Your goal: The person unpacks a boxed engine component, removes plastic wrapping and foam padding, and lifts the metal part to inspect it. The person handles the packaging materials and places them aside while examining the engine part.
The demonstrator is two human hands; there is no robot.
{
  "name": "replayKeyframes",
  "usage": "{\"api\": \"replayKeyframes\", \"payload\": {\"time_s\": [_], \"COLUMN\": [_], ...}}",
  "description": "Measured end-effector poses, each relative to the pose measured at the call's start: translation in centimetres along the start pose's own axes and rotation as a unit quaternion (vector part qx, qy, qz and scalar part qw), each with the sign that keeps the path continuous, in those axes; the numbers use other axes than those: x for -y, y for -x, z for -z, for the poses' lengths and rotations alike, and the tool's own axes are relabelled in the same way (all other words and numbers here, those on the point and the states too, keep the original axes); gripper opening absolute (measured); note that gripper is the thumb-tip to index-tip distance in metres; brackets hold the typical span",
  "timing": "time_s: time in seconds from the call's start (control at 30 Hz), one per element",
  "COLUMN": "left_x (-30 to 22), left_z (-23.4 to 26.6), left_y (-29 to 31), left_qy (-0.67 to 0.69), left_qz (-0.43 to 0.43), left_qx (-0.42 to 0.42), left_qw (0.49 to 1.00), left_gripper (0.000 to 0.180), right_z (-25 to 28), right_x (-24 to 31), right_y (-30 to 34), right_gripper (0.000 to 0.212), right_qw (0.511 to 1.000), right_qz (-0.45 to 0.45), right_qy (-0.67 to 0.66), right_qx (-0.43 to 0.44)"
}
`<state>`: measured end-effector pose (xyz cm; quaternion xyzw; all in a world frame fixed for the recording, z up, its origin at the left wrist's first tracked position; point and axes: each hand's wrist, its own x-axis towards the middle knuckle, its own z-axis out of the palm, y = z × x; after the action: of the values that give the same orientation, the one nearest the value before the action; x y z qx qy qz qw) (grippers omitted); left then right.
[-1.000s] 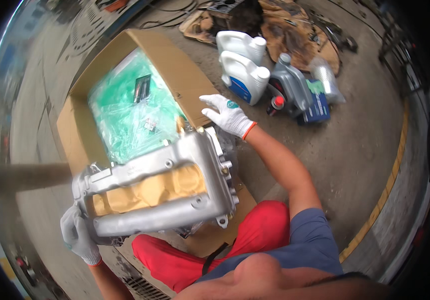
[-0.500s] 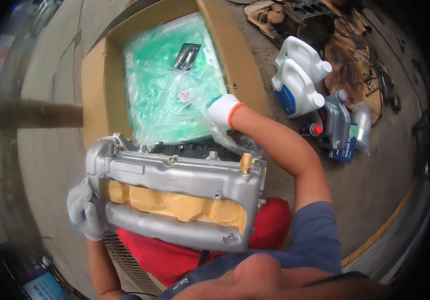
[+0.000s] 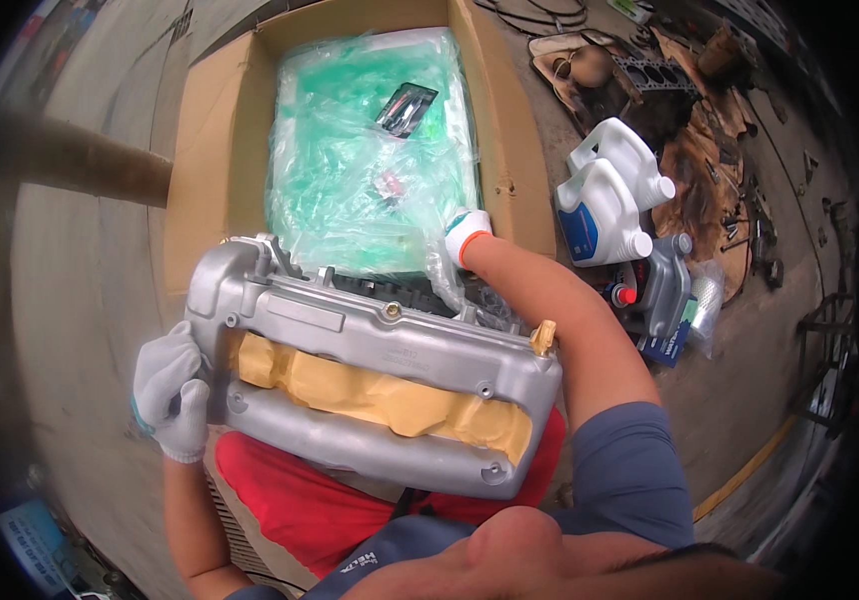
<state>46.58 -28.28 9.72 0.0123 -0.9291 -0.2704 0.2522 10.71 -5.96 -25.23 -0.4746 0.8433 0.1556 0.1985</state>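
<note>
A large silver engine cover (image 3: 380,345) with a ribbed dark underside hangs tilted over my knees, its right end lower. Yellow paper or tape (image 3: 390,395) fills its long recess, and a yellow-wrapped fitting (image 3: 544,338) stands on its right end. My left hand (image 3: 172,390), in a grey-white glove, grips the left end, thumb on the near side. My right hand (image 3: 468,234), in a white glove with an orange cuff, is closed on clear plastic wrap (image 3: 438,268) at the box's right side; its fingertips are partly hidden. The wrap trails down behind the engine cover.
An open cardboard box (image 3: 510,130) ahead holds plastic-covered green packing (image 3: 350,150) and a small black packet (image 3: 407,109). White jugs (image 3: 600,215), a grey bottle (image 3: 668,290) and a blue box (image 3: 666,345) stand right. Beyond lie an engine block (image 3: 655,80) and scattered parts.
The engine cover has tilted, its right end now lower, and shifted right in the view. My right hand has moved slightly lower along the box side; my left keeps its grip.
</note>
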Motion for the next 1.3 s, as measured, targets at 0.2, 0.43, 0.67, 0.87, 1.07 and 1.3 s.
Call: {"api": "replayKeyframes", "payload": {"time_s": [0.2, 0.43, 0.67, 0.87, 1.07, 1.3], "left_x": [0.4, 0.2, 0.1, 0.5, 0.7, 0.9], "left_z": [0.6, 0.2, -0.1, 0.0, 0.6, 0.7], "left_y": [0.5, 0.3, 0.4, -0.4, 0.0, -0.3], "left_qy": [0.003, -0.016, 0.003, 0.008, -0.006, 0.002], "left_qz": [0.000, -0.001, -0.011, -0.023, -0.020, -0.024], "left_qx": [-0.002, -0.008, -0.020, -0.005, -0.002, 0.006], "left_qw": [1.000, 1.000, 1.000, 1.000, 1.000, 1.000], "left_gripper": [0.029, 0.030, 0.027, 0.027, 0.027, 0.028], "right_z": [2.4, 0.1, 0.2, 0.7, 1.7, 0.3], "right_x": [-0.7, 1.4, 1.5, 0.5, 1.1, 0.2], "right_y": [1.9, -1.3, -2.9, -2.6, -2.8, -4.0], "right_gripper": [0.027, 0.032, 0.032, 0.031, 0.031, 0.038], "right_qw": [1.000, 0.996, 0.995, 0.993, 0.992, 0.992], "right_qz": [0.007, 0.041, -0.026, -0.027, 0.015, 0.027], "right_qy": [-0.005, 0.056, -0.012, -0.009, 0.032, 0.004], "right_qx": [-0.005, 0.053, 0.095, 0.115, 0.123, 0.126]}}
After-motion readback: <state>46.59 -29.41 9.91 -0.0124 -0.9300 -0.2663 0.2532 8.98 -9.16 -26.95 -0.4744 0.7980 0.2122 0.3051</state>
